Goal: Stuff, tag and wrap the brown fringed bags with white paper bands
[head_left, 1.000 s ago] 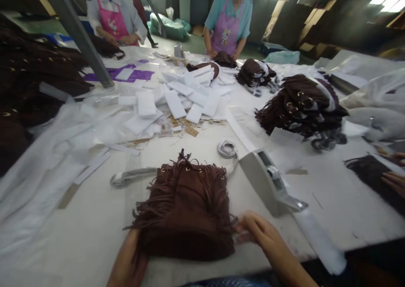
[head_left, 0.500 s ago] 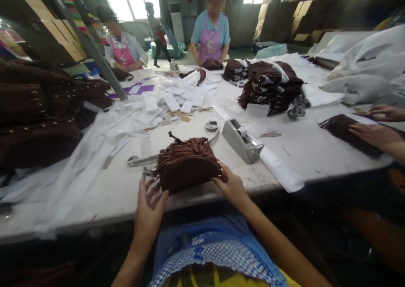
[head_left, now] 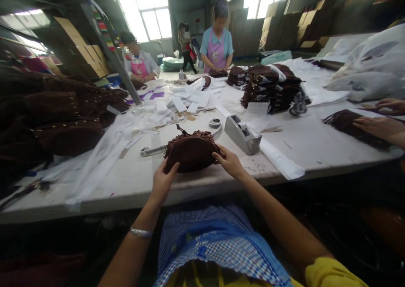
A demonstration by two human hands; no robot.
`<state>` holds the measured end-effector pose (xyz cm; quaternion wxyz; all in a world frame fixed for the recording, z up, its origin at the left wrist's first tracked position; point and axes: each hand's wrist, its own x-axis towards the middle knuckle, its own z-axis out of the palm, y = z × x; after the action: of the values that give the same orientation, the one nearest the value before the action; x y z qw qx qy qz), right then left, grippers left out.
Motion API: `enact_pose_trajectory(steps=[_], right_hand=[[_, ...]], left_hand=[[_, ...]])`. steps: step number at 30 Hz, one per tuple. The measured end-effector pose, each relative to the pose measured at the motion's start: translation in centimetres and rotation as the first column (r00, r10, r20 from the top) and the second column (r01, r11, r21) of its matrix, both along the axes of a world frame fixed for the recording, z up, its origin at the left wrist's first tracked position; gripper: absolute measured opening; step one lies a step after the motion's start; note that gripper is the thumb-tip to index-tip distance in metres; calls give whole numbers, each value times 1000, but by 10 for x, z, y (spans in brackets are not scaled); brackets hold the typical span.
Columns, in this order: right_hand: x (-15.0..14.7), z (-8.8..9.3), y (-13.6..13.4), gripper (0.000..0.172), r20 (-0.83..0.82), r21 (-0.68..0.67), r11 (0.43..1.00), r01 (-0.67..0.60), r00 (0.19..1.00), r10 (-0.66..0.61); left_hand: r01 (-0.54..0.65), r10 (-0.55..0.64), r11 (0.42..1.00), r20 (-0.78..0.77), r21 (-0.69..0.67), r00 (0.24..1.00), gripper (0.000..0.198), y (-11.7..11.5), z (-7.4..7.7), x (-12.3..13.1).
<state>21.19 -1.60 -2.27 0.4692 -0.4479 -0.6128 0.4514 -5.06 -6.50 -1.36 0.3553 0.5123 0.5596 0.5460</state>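
A brown fringed bag (head_left: 193, 154) rests near the table's front edge, its rounded smooth base tilted toward me and its fringe and drawstring behind. My left hand (head_left: 165, 177) grips its left end, thumb on the base and fingers hidden behind. On the right end, my right hand (head_left: 228, 162) holds it the same way, thumb in front. Beyond the bag lies a grey wrapped strap (head_left: 153, 150) on the left and a coiled strap (head_left: 215, 122) on the right. A grey tape dispenser (head_left: 243, 135) stands just right of the bag.
Brown bags (head_left: 68, 137) are heaped at left beside a metal post (head_left: 126, 78). White padding pieces (head_left: 180, 103) litter the table middle. Stacked fringed bags (head_left: 272, 86) stand at back right. A co-worker's hands (head_left: 379, 128) press a brown bag at right; other people work across the table.
The bag has been tipped up, so its base now faces me more fully. My left hand has closed on its left end. The camera view has tilted up.
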Motion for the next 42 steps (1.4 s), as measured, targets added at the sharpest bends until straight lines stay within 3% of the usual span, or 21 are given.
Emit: enact_pose_trajectory(steps=[6, 12, 15, 18, 24, 28, 31, 33, 34, 36, 37, 39, 42], right_hand=[[3, 7, 6, 42, 206, 57, 995, 81, 974, -91], [8, 16, 19, 40, 395, 185, 968, 169, 889, -231], [5, 13, 25, 40, 339, 145, 983, 113, 928, -157], [-1, 3, 33, 43, 174, 59, 998, 34, 984, -44], [-13, -20, 49, 42, 105, -74, 997, 17, 994, -9], [-15, -28, 47, 40, 91, -165, 986, -21, 995, 37], [-15, -25, 40, 40, 110, -152, 988, 21, 994, -4], [-15, -22, 36, 38, 185, -119, 991, 64, 982, -41], [-14, -20, 34, 38, 249, -84, 992, 94, 966, -71], [-12, -17, 29, 40, 386, 31, 986, 162, 908, -161], [-11, -15, 26, 46, 436, 118, 973, 198, 870, -230], [-8, -10, 18, 61, 465, 344, 909, 234, 799, -382], [-8, -2, 10, 63, 435, 675, 733, 86, 756, -489]], left_hand=[[-39, 41, 997, 25, -60, 999, 55, 14, -9, -17], [-48, 47, 996, -22, -81, 999, 59, 25, 3, -18], [-17, 11, 997, -76, -77, 997, 60, 31, -1, -14], [-63, 55, 995, -102, -77, 993, 54, 41, -14, -12], [-51, 50, 995, -20, -90, 999, 52, 63, -35, -11], [-56, 52, 990, -35, -126, 998, 58, 58, -38, -13], [-61, 37, 990, -187, -127, 982, 81, 42, -30, -12], [-124, 135, 991, -437, 53, 889, 94, 29, -22, -9], [-118, 217, 971, -566, 208, 795, 93, 24, -18, -8], [78, 336, 884, -744, 460, 578, 79, 18, -11, -5], [232, 332, 842, -807, 487, 488, 71, 18, -10, -4], [472, 225, 795, -907, 382, 355, 62, 26, -9, -4], [553, 32, 810, -956, 196, 292, 68, 46, -14, -8]])
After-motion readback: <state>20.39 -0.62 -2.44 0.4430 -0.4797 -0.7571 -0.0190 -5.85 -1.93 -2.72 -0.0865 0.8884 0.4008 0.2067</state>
